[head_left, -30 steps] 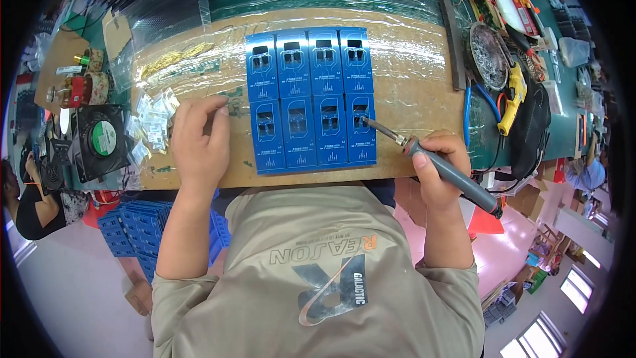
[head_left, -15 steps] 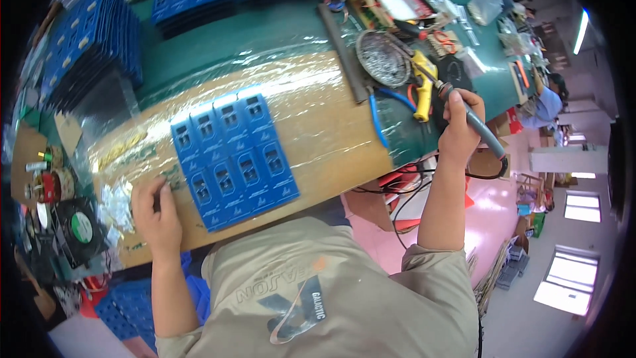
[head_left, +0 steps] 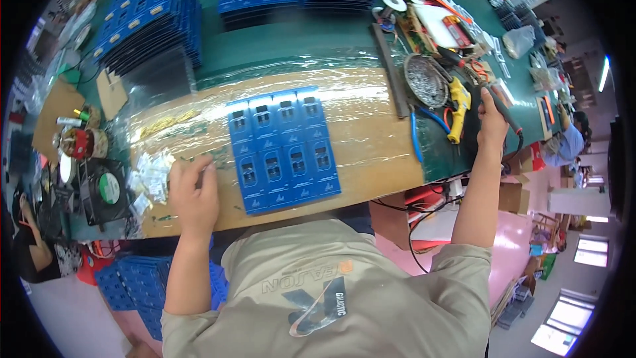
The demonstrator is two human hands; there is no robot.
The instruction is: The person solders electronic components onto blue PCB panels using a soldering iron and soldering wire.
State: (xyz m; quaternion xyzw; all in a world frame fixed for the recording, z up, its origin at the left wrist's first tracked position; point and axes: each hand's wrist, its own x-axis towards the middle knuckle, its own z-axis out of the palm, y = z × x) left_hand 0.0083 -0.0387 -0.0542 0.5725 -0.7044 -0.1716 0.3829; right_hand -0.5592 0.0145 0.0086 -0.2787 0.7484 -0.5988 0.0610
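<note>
Green covering (head_left: 265, 50) spreads over the workbench, with a tan board (head_left: 371, 139) along the near side, wrinkled clear film glinting across its far part, and pinkish floor (head_left: 510, 232) showing beyond the bench edge. Out at the right, the right hand (head_left: 492, 122) is closed around the dark grey handle of a soldering iron (head_left: 506, 115), near a yellow-handled tool (head_left: 458, 109) and a round metal dish (head_left: 426, 81); the iron's tip is hard to make out. Over on the other side, the left hand (head_left: 193, 192) is empty and partly open, its fingers loosely bent and the thumb apart from them, just beside a heap of small clear packets (head_left: 152, 176); whether it touches them cannot be told. Between the two hands, nearer the left one, a blue circuit-board panel (head_left: 285, 151) lies flat on the tan board, turned slightly askew. It has eight like sections in two rows of four, each with a dark rectangular window and fine white markings, and its far edge catches a pale shine.
</note>
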